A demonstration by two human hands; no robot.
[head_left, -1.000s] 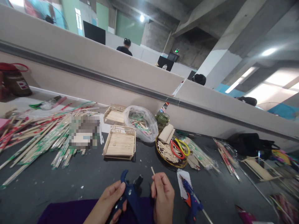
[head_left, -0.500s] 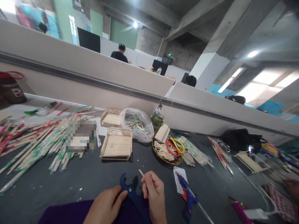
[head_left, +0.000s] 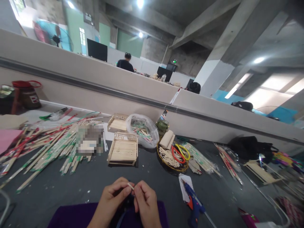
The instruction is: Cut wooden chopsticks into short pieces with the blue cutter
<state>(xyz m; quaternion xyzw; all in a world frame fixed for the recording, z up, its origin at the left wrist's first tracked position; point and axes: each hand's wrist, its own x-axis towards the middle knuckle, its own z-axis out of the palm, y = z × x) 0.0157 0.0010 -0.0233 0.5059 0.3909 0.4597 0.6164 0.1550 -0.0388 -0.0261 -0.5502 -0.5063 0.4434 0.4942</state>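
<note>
Close together, left hand (head_left: 111,198) and right hand (head_left: 146,202) both pinch a short pale wooden stick (head_left: 130,186) over the dark desk (head_left: 71,186), near the blue glue gun (head_left: 193,202). Risk: stick could snap or slip; grip covers only its ends.

I see bare dark table top (head_left: 78,183) open ahead and to the left of my two hands. Further ahead, a small tray built of pale wooden sticks (head_left: 123,153) blocks the middle. A heap of wrapped chopsticks (head_left: 47,148) crowds the left. To the right, a blue hot-glue gun (head_left: 193,202) lies close, with a round basket of stick offcuts (head_left: 172,156) behind it.
</note>
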